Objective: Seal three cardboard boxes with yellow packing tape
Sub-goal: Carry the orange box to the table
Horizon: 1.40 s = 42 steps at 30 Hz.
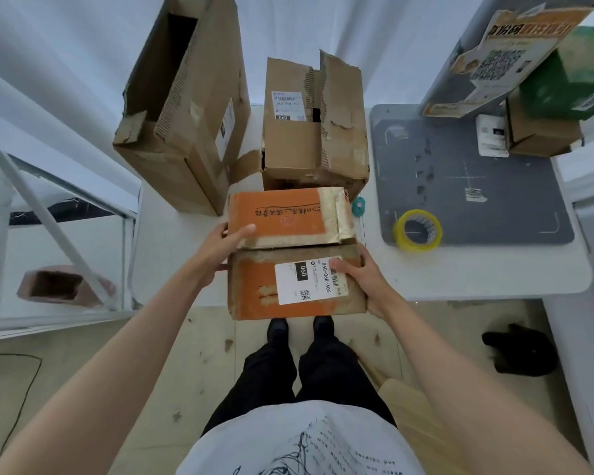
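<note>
The left hand (222, 246) grips the orange box (288, 255) at its left edge, thumb lying over the far flap; its fingers are hidden beneath. The right hand (360, 279) clasps the right side, thumb on the white label (309, 281), fingers out of sight. The box overhangs the table (477, 275) edge. Yellow tape (418, 230) lies on the grey mat (460, 173), well apart.

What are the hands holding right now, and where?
Both hold the orange box: left hand on its left edge, right hand on its right edge.
</note>
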Motion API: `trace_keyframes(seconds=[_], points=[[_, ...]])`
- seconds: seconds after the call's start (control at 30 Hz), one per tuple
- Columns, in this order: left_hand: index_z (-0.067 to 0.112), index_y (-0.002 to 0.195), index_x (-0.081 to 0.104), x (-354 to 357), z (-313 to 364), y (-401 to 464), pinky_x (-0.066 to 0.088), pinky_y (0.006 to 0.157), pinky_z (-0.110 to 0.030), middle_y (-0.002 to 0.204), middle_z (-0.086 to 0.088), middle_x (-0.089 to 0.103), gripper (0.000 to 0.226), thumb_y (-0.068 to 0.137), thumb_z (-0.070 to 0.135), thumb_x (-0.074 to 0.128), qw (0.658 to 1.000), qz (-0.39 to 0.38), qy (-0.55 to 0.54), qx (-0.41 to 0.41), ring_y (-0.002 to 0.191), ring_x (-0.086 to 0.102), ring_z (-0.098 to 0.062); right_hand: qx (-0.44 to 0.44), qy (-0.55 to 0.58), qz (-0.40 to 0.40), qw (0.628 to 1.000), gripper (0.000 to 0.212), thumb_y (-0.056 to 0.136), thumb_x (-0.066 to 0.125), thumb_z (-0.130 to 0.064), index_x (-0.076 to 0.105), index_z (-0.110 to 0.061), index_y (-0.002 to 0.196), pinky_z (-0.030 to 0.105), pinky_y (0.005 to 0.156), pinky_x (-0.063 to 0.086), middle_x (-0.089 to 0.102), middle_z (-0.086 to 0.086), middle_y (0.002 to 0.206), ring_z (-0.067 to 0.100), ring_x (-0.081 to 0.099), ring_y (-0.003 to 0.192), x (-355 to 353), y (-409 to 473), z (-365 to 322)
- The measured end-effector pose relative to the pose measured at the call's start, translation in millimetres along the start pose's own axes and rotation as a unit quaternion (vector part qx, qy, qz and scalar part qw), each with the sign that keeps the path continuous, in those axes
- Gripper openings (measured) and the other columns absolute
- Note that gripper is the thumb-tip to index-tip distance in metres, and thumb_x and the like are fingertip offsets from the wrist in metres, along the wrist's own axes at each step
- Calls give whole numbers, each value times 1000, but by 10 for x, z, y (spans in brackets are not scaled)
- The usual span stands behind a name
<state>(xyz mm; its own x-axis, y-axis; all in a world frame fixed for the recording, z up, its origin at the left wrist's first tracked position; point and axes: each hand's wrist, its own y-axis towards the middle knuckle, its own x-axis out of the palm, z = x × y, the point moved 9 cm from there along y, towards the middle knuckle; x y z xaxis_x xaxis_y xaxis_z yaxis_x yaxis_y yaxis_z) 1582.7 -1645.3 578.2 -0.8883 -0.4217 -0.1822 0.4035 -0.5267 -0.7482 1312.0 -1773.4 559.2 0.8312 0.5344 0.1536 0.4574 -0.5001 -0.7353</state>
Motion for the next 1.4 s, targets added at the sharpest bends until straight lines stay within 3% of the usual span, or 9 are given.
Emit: trace_keyframes(seconds=[0.27, 0.43, 0.53, 0.6, 0.77, 0.9, 0.97, 1.17, 1.4], points=[[31, 148, 41, -149, 20, 166, 50, 85, -44, 134, 0, 58, 72, 87, 47, 76, 993, 21, 114, 1, 115, 58, -27, 51, -109, -32, 992, 101, 79, 86, -27, 20, -29, 154, 36, 87, 58, 67, 4, 127, 20, 70, 108, 124, 121, 169], [22, 143, 48, -44, 243, 196, 48, 88, -39, 126, -1, 61, 63, 88, 33, 78, 984, 24, 176, 31, 109, 58, -23, 98, -131, -72, 984, 110, 65, 77, -76, 23, -40, 153, 49, 95, 58, 61, 9, 134, 31, 70, 110, 25, 27, 142], [19, 146, 46, 19, 352, 231, 50, 101, -46, 132, -4, 61, 71, 85, 34, 81, 977, 34, 210, 33, 115, 60, -27, 130, -97, -88, 983, 100, 66, 66, -86, 39, -33, 148, 50, 92, 59, 61, 16, 133, 36, 70, 109, -50, -38, 212], [19, 147, 45, 65, 409, 246, 50, 100, -41, 131, -3, 60, 71, 87, 36, 79, 974, 48, 217, 40, 113, 59, -25, 139, -64, -44, 987, 90, 77, 61, -81, 44, -26, 147, 49, 89, 60, 56, 17, 139, 37, 70, 108, -134, -23, 223], [21, 149, 42, 75, 408, 187, 45, 95, -35, 140, -7, 56, 74, 87, 48, 74, 972, 90, 206, 64, 112, 56, -22, 26, -66, 99, 993, 90, 95, 71, -29, 8, -36, 159, 51, 91, 58, 14, 2, 167, 31, 43, 139, -348, 122, -120], [30, 147, 39, -267, 39, 10, 27, 117, -57, 152, -6, 42, 88, 76, 69, 72, 954, 206, 217, 1, 139, 40, -34, -16, -148, 102, 984, 60, 95, 61, -6, 40, -28, 147, 44, 93, 53, 51, 2, 141, 22, 52, 116, -295, 205, -391], [27, 146, 36, -376, -221, -98, 39, 109, -55, 153, -9, 33, 92, 74, 66, 78, 963, 223, 137, -67, 139, 37, -36, -18, -149, 105, 983, 50, 92, 58, -2, 47, -24, 135, 33, 81, 51, 58, -2, 117, 19, 55, 105, -260, 216, -420], [23, 134, 42, -280, -465, -124, 57, 80, -45, 144, -13, 41, 79, 73, 30, 91, 980, 163, -16, -113, 119, 55, -34, -1, -164, 131, 978, 46, 86, 68, -11, 46, -22, 125, 52, 91, 59, 59, 0, 110, 25, 65, 108, -351, 141, -336], [19, 137, 45, 31, 40, -14, 50, 83, -35, 143, -11, 33, 76, 75, 15, 89, 985, 167, -15, -33, 112, 51, -26, 61, -223, 154, 960, 56, 78, 81, -50, 48, -14, 106, 50, 82, 62, 58, 9, 117, 24, 63, 107, -795, -28, -187]])
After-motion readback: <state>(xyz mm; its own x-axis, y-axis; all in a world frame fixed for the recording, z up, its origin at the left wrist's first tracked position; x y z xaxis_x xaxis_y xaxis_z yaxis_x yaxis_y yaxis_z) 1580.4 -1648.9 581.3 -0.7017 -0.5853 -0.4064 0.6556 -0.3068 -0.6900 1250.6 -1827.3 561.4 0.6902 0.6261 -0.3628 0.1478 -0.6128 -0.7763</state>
